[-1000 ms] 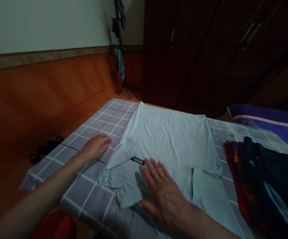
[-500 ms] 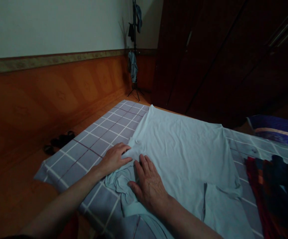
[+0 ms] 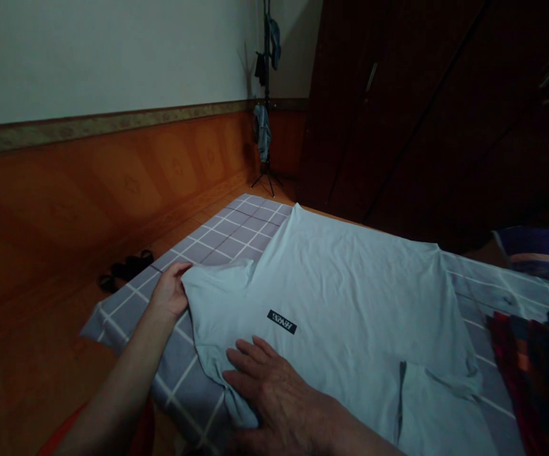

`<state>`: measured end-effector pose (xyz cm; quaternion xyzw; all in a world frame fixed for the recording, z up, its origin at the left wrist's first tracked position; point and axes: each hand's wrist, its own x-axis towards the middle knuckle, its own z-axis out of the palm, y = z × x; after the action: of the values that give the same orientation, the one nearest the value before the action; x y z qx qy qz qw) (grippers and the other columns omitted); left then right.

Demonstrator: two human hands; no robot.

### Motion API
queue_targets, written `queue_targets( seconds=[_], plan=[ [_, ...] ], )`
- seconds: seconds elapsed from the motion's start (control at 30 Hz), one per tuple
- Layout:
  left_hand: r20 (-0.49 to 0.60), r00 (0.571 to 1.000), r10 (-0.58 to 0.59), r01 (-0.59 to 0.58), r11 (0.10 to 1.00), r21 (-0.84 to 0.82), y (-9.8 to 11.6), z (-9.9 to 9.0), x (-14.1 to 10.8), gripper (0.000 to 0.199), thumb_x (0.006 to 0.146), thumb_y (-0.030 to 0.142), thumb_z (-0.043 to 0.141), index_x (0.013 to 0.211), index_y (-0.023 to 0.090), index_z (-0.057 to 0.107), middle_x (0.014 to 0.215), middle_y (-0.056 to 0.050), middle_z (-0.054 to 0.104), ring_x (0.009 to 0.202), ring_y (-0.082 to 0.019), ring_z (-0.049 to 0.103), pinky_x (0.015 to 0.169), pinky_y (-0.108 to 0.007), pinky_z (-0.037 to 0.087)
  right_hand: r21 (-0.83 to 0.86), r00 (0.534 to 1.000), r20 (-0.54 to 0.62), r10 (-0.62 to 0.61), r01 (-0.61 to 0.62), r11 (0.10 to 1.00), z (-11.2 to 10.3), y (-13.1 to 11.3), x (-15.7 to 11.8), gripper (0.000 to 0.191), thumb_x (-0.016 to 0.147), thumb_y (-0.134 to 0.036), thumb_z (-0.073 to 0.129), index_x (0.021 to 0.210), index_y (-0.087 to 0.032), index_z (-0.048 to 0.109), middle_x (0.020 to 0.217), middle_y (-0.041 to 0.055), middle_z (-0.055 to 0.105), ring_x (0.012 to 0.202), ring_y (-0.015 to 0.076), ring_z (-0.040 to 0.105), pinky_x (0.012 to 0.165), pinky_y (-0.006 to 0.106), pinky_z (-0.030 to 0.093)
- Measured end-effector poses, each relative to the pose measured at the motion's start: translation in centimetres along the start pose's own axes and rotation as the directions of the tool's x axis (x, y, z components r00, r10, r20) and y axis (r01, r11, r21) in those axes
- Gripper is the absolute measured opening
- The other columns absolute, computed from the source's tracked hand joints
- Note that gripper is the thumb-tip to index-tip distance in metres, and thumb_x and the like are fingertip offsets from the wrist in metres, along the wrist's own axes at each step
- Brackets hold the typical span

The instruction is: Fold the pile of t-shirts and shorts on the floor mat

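Note:
A pale shirt [image 3: 350, 285] with a small black label [image 3: 282, 322] on its chest lies spread over a checked bedsheet [image 3: 221, 237]. Its left sleeve is stretched out to the left, and my left hand [image 3: 172, 291] pinches the sleeve's end. Flat on the shirt below the label rests my right hand [image 3: 267, 386], fingers spread. Some cloth is bunched by the near edge of the shirt, partly hidden by my right hand. The other sleeve [image 3: 438, 405] lies at the lower right.
Dark and red clothes [image 3: 535, 373] lie on the bed at the right. Black sandals [image 3: 126, 266] are on the floor at the left. A coat stand [image 3: 267, 126] stands in the corner beside a dark wardrobe [image 3: 397, 114]. A purple item [image 3: 540, 253] is at the far right.
My left hand has moved left with the sleeve, opening out the bunched cloth and uncovering the black label. My right hand has shifted slightly toward me. The view has turned a little.

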<state>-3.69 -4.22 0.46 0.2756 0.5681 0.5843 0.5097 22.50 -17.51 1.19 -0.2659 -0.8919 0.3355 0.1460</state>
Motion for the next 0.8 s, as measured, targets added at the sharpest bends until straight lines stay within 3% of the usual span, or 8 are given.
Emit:
queue_targets(
  seconds=[0.13, 0.23, 0.3, 0.37, 0.5, 0.63, 0.7, 0.8],
  plan=[
    [-0.115, 0.974, 0.196, -0.183, 0.977, 0.114, 0.0, -1.3, 0.7, 0.014, 0.056, 0.027, 0.058, 0.058, 0.019, 0.047, 0.054, 0.004, 0.049, 0.050, -0.012, 0.048, 0.050, -0.023, 0.040, 0.082, 0.999, 0.051, 0.000, -0.004, 0.997, -0.2, 0.0, 0.1, 0.067, 0.082, -0.059, 0.059, 0.137, -0.023, 0.046, 0.145, 0.0072, 0.040, 0.138, 0.0228, 0.027, 0.116, 0.040, 0.009],
    [-0.213, 0.908, 0.361, -0.314, 0.922, 0.227, -0.2, -2.1, 1.4, 0.019, 0.057, 0.032, 0.060, 0.067, 0.020, 0.050, 0.060, 0.005, 0.050, 0.055, -0.011, 0.048, 0.052, -0.021, 0.037, 0.105, 0.996, 0.090, 0.000, -0.010, 0.994, -0.4, 0.0, 0.2, 0.069, 0.081, -0.058, 0.061, 0.138, -0.021, 0.046, 0.146, 0.0083, 0.040, 0.138, 0.0238, 0.027, 0.116, 0.040, 0.007],
    [-0.223, 0.870, 0.440, -0.357, 0.873, 0.332, -0.4, -2.5, 1.7, 0.024, 0.058, 0.036, 0.063, 0.074, 0.020, 0.054, 0.067, 0.005, 0.054, 0.062, -0.012, 0.050, 0.056, -0.022, 0.038, 0.103, 0.997, 0.079, 0.006, -0.014, 0.995, -0.3, 0.0, 0.2, 0.068, 0.081, -0.056, 0.061, 0.137, -0.021, 0.046, 0.146, 0.0088, 0.040, 0.138, 0.0241, 0.026, 0.115, 0.040, 0.006],
    [-0.146, 0.878, 0.457, -0.355, 0.824, 0.441, -0.7, -2.6, 1.7, 0.029, 0.057, 0.040, 0.068, 0.076, 0.019, 0.060, 0.070, 0.003, 0.058, 0.067, -0.015, 0.053, 0.061, -0.024, 0.040, 0.090, 0.997, 0.072, -0.009, 0.003, 0.996, -0.2, 0.0, 0.2, 0.067, 0.081, -0.053, 0.063, 0.137, -0.019, 0.046, 0.147, 0.0092, 0.038, 0.139, 0.0240, 0.024, 0.116, 0.038, 0.005],
    [0.082, 0.927, 0.365, -0.339, 0.725, 0.600, -1.1, -2.6, 1.3, 0.043, 0.053, 0.046, 0.077, 0.083, 0.017, 0.069, 0.068, 0.001, 0.062, 0.067, -0.019, 0.057, 0.062, -0.027, 0.041, 0.007, 0.998, 0.043, -0.042, 0.042, 0.999, 0.4, 0.1, 0.2, 0.059, 0.081, -0.039, 0.066, 0.134, -0.018, 0.048, 0.145, 0.0079, 0.041, 0.137, 0.0223, 0.027, 0.116, 0.035, 0.005],
    [0.297, 0.918, 0.263, -0.393, 0.494, 0.776, -1.3, -3.0, 1.0, 0.055, 0.065, 0.058, 0.068, 0.102, 0.017, 0.065, 0.077, 0.000, 0.061, 0.070, -0.019, 0.058, 0.062, -0.027, 0.043, -0.104, 0.998, 0.003, -0.060, 0.060, 0.993, 0.9, 0.2, 0.6, 0.029, 0.085, -0.029, 0.058, 0.112, -0.018, 0.060, 0.128, 0.0075, 0.055, 0.129, 0.0223, 0.038, 0.114, 0.037, 0.016],
    [0.342, 0.917, 0.204, -0.396, 0.381, 0.835, -1.3, -3.2, 1.0, 0.056, 0.067, 0.061, 0.065, 0.102, 0.018, 0.064, 0.078, -0.001, 0.060, 0.069, -0.019, 0.058, 0.061, -0.027, 0.043, -0.144, 0.998, -0.012, -0.066, 0.064, 0.987, 1.0, 0.2, 0.7, 0.016, 0.087, -0.023, 0.053, 0.099, -0.018, 0.063, 0.115, 0.0072, 0.061, 0.122, 0.0215, 0.045, 0.109, 0.036, 0.025],
    [0.353, 0.914, 0.199, -0.394, 0.231, 0.890, -1.4, -3.2, 1.0, 0.054, 0.065, 0.059, 0.066, 0.101, 0.019, 0.063, 0.081, -0.001, 0.061, 0.072, -0.021, 0.059, 0.063, -0.028, 0.042, -0.166, 0.997, -0.027, -0.069, 0.064, 0.984, 1.1, 0.1, 0.8, 0.014, 0.088, -0.020, 0.050, 0.094, -0.019, 0.062, 0.107, 0.0069, 0.063, 0.116, 0.0202, 0.049, 0.104, 0.034, 0.032]
  ],
)
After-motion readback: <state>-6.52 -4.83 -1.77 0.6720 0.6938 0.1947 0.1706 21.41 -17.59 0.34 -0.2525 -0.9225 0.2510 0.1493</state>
